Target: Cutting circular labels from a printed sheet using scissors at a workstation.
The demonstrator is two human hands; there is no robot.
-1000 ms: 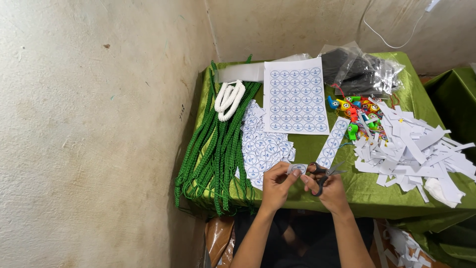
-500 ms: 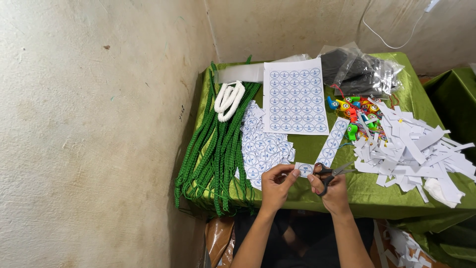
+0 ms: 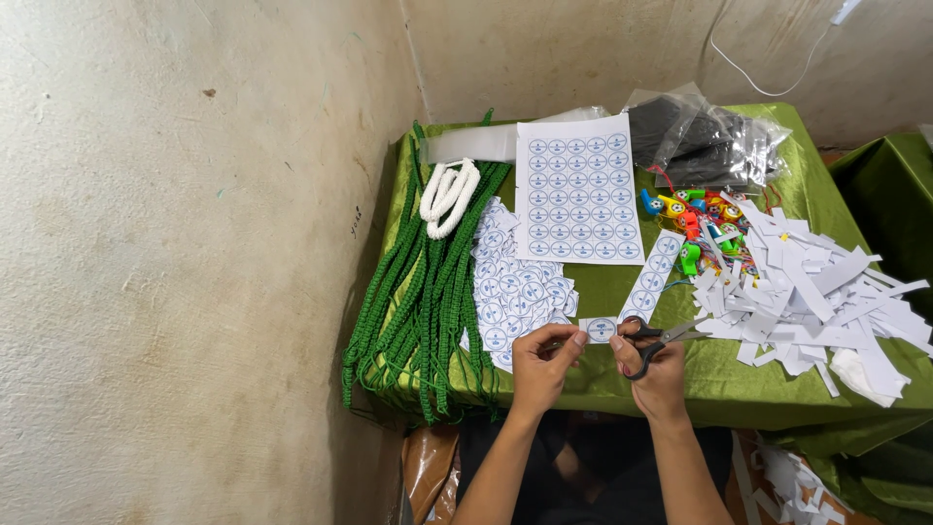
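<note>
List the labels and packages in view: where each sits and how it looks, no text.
Sticker sheet: table middle, white rectangle, rows of blue-white round labels.
Label strip: right of sheet, narrow, angled.
Cut labels pile: left of sheet, beside green cords.
Small label piece: between left hand and right hand.
Plastic bags: back right, clear, dark contents.

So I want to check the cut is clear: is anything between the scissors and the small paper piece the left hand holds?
Nothing visible is. The scissors in the right hand sit right beside the paper piece pinched by the left hand, above the green tablecloth.
</note>
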